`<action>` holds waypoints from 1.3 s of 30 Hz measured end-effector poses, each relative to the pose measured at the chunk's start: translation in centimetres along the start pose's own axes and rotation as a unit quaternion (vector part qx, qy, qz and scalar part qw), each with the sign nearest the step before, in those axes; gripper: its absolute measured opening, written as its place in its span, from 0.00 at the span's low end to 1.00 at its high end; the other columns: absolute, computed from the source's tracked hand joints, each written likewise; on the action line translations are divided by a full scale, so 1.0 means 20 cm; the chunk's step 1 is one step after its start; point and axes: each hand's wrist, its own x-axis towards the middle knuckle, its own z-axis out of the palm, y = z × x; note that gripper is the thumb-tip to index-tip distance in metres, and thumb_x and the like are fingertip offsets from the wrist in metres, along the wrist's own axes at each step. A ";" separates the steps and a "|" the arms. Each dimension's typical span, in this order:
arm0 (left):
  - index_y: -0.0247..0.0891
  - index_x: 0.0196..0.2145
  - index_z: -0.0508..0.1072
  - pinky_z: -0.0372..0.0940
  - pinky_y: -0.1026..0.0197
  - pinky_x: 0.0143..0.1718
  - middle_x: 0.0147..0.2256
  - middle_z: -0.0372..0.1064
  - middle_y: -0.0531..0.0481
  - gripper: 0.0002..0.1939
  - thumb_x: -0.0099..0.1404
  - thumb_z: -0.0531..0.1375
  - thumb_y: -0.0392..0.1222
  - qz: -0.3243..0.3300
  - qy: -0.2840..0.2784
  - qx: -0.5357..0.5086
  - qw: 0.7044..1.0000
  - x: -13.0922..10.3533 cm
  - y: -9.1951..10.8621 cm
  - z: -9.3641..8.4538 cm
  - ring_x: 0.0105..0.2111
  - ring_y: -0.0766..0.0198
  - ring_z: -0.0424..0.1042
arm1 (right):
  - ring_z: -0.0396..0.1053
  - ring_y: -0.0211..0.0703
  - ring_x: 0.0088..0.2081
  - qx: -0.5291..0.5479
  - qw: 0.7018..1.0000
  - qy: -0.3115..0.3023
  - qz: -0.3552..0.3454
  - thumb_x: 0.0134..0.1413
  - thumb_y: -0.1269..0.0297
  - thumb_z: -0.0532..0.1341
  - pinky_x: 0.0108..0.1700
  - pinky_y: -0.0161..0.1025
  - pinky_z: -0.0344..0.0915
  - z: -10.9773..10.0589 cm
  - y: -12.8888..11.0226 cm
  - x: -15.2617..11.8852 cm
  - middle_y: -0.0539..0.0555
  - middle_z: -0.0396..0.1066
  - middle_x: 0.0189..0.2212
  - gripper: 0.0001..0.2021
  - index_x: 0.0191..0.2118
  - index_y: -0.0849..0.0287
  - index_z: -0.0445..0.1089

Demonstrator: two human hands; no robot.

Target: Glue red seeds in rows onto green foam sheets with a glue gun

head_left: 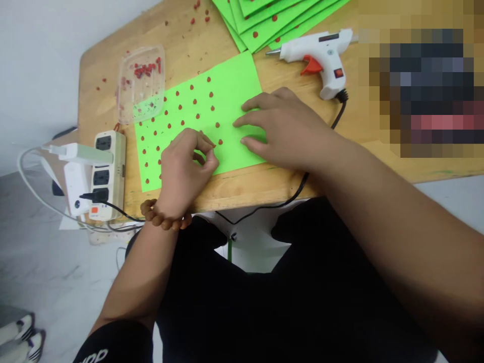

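Note:
A bright green sheet [240, 80] lies on the table, with rows of small dark-red beads on its left and middle part. My left hand [189, 161], wearing a brown beaded bracelet [166, 222], rests over the sheet's near edge. Its thumb and forefinger are pinched together on a small red bead [214, 146], mostly hidden by the fingertips. Just to the right of that pinch another red bead [220, 142] sits on the sheet. My right hand [282, 128] is open, fingers spread over the right part of the sheet, holding nothing.
A clear plastic tray [161, 80] with red beads overlaps the sheet's far left corner. A white glue gun [321, 55] lies at the right, its black cord [300, 189] running along the front edge. Green sheets [242, 30] are stacked behind; a power strip [120, 171] is at left.

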 end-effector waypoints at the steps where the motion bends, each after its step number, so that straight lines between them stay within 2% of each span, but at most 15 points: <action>1: 0.47 0.36 0.69 0.75 0.57 0.35 0.38 0.78 0.55 0.16 0.64 0.63 0.24 0.006 0.000 -0.003 1.000 0.00 0.00 0.00 0.39 0.62 0.79 | 0.67 0.70 0.67 0.001 1.000 0.002 -0.003 0.71 0.50 0.56 0.70 0.71 0.62 0.00 0.00 0.00 0.53 0.75 0.67 0.24 0.65 0.39 0.80; 5: 0.45 0.40 0.73 0.75 0.60 0.32 0.35 0.77 0.58 0.18 0.61 0.64 0.22 0.031 0.003 -0.034 0.999 0.00 -0.01 0.01 0.32 0.67 0.76 | 0.67 0.71 0.67 0.008 1.000 0.007 -0.010 0.71 0.49 0.56 0.70 0.71 0.61 0.01 0.01 0.00 0.53 0.75 0.67 0.24 0.66 0.38 0.79; 11: 0.47 0.47 0.77 0.76 0.55 0.40 0.39 0.78 0.56 0.19 0.65 0.65 0.24 0.025 -0.012 0.000 1.000 0.00 -0.03 0.00 0.33 0.65 0.76 | 0.66 0.72 0.68 -0.001 1.000 -0.012 0.003 0.71 0.50 0.55 0.71 0.71 0.60 -0.01 0.00 0.00 0.54 0.73 0.69 0.25 0.65 0.40 0.80; 17: 0.47 0.42 0.79 0.76 0.53 0.41 0.37 0.76 0.53 0.13 0.68 0.65 0.28 0.065 -0.025 0.021 0.997 0.00 -0.04 -0.01 0.32 0.64 0.75 | 0.65 0.71 0.69 0.008 1.000 -0.010 0.012 0.69 0.48 0.55 0.72 0.71 0.59 -0.02 -0.01 0.00 0.51 0.74 0.68 0.25 0.65 0.37 0.80; 22: 0.47 0.41 0.81 0.74 0.49 0.39 0.36 0.79 0.51 0.06 0.72 0.66 0.36 0.018 -0.033 0.034 0.999 0.00 -0.04 -0.04 0.32 0.60 0.75 | 0.65 0.71 0.69 0.025 0.999 -0.006 0.020 0.66 0.45 0.55 0.73 0.74 0.57 -0.02 -0.02 0.00 0.46 0.76 0.66 0.26 0.64 0.29 0.79; 25: 0.47 0.39 0.82 0.72 0.47 0.40 0.35 0.80 0.53 0.03 0.73 0.69 0.39 -0.016 -0.015 0.047 0.999 0.01 -0.08 -0.08 0.32 0.59 0.74 | 0.63 0.72 0.70 0.043 0.999 -0.008 0.029 0.65 0.43 0.55 0.73 0.75 0.56 -0.01 -0.02 0.00 0.46 0.75 0.67 0.27 0.64 0.29 0.79; 27: 0.48 0.41 0.82 0.72 0.46 0.43 0.36 0.80 0.54 0.02 0.75 0.68 0.42 -0.051 -0.001 0.062 0.997 0.02 -0.14 -0.12 0.34 0.59 0.75 | 0.63 0.72 0.71 0.049 0.998 -0.008 0.030 0.65 0.43 0.55 0.74 0.74 0.55 -0.01 -0.02 0.00 0.46 0.75 0.68 0.27 0.64 0.29 0.80; 28: 0.49 0.45 0.82 0.72 0.46 0.44 0.38 0.80 0.54 0.02 0.75 0.68 0.43 -0.061 0.011 0.072 0.995 0.02 -0.16 -0.15 0.35 0.59 0.75 | 0.64 0.72 0.70 0.049 0.998 -0.007 0.028 0.64 0.43 0.55 0.74 0.73 0.55 -0.01 -0.01 0.00 0.46 0.74 0.68 0.27 0.64 0.29 0.80; 32: 0.54 0.62 0.76 0.72 0.43 0.51 0.55 0.77 0.55 0.22 0.73 0.71 0.48 -0.031 0.056 0.095 0.993 0.04 -0.23 -0.20 0.48 0.55 0.76 | 0.65 0.72 0.68 0.040 0.999 -0.006 0.022 0.65 0.43 0.54 0.74 0.74 0.55 -0.01 0.00 0.01 0.46 0.74 0.68 0.27 0.63 0.31 0.81; 34: 0.52 0.60 0.76 0.72 0.43 0.54 0.55 0.77 0.54 0.17 0.76 0.68 0.48 -0.025 0.037 0.089 0.995 0.04 -0.19 -0.18 0.51 0.53 0.76 | 0.65 0.73 0.68 0.043 0.999 -0.002 0.023 0.64 0.42 0.55 0.73 0.74 0.55 0.00 0.00 0.01 0.46 0.75 0.68 0.27 0.63 0.30 0.81; 36: 0.49 0.51 0.79 0.72 0.45 0.52 0.48 0.80 0.51 0.06 0.78 0.64 0.43 -0.019 0.012 0.077 0.997 0.03 -0.13 -0.13 0.48 0.54 0.78 | 0.64 0.72 0.69 0.050 0.998 0.002 0.025 0.63 0.41 0.55 0.74 0.75 0.54 0.00 0.00 0.01 0.43 0.76 0.67 0.27 0.63 0.28 0.80; 39: 0.50 0.43 0.78 0.73 0.47 0.47 0.43 0.82 0.51 0.07 0.77 0.62 0.38 -0.005 -0.014 0.058 0.998 0.03 -0.01 -0.04 0.41 0.56 0.80 | 0.63 0.72 0.70 0.056 0.998 -0.001 0.026 0.62 0.39 0.56 0.74 0.76 0.54 0.00 -0.01 0.01 0.42 0.77 0.65 0.27 0.63 0.25 0.79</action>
